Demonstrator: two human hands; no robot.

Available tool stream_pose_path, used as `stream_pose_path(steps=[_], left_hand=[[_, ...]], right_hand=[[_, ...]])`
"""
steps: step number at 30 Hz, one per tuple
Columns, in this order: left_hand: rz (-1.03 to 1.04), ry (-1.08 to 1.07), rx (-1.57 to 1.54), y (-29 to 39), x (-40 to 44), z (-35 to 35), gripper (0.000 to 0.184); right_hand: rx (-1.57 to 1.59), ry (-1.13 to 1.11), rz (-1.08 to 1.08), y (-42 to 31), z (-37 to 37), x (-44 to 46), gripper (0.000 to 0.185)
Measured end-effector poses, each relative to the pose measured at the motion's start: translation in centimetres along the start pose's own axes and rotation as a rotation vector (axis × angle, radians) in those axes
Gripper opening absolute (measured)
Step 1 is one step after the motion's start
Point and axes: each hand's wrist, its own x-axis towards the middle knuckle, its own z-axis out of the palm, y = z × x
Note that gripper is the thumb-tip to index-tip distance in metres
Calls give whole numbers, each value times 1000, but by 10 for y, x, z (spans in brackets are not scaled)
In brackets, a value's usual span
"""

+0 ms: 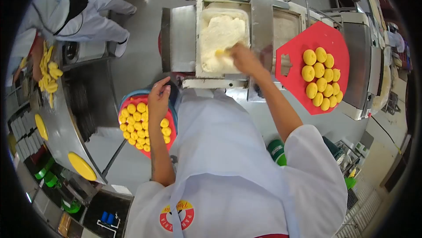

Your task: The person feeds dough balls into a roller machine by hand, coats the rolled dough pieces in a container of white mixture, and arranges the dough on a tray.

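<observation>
My right hand (243, 59), somewhat blurred, is over a white tub (203, 17) of pale, crumbly powder (223, 29). A small yellow dough ball (219, 52) shows at its closed fingertips, partly smeared by motion. On the left, my left hand (158, 96) has its fingers stretched out and holds nothing. It hovers at the edge of a red tray or liner (121, 116) filled with round yellow dough balls (137, 121). My left forearm hides some of those balls.
At right, a red board (290, 64) carries several yellow dough balls (328, 73). A metal plate (261, 31) stands across the machine beside the tub. Far left, another person's hand (37, 58) is at yellow pieces (49, 75) on a steel table (66, 124).
</observation>
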Motion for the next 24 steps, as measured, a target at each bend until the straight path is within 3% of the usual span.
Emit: stream_pose_path(steps=[1, 4, 6, 8, 9, 10, 12, 14, 16, 19, 21, 22, 23, 24], left_hand=[[-11, 6, 3, -13, -14, -6, 33], [29, -10, -13, -39, -30, 2, 32], [37, -51, 91, -45, -32, 9, 32], [232, -91, 294, -56, -30, 3, 35], [195, -134, 326, -35, -32, -13, 35], [167, -122, 145, -24, -37, -29, 34], [121, 72, -89, -43, -43, -48, 32], [49, 192, -190, -67, -57, -76, 32], [-74, 316, -150, -95, -81, -94, 34], [-299, 367, -71, -118, -114, -112, 35], [-267, 380, -106, -135, -118, -114, 36], [-256, 382, -123, -140, -122, -112, 36], [-244, 397, -109, -136, -125, -110, 36], [-231, 408, -89, -129, -127, -118, 36]], right_hand=[[93, 216, 55, -7, -5, -3, 34], [-11, 475, -7, -22, -9, 5, 27], [-389, -133, 24, 4, 21, 14, 14], [-435, -228, -60, 49, 60, 16, 12], [-439, -277, -126, 40, 41, 19, 16], [-300, -201, -39, 27, 28, 19, 22], [357, -72, 345, -7, 8, 8, 28], [706, -7, 536, -77, -3, 2, 30], [846, -14, 465, -126, 21, 15, 33], [1017, -153, 143, -260, 68, 83, 35], [1151, -328, -146, -381, 97, 146, 46], [1376, -369, -326, -447, 106, 164, 55], [1152, -276, -434, -495, 112, 182, 62], [884, -299, -360, -539, 110, 190, 60]])
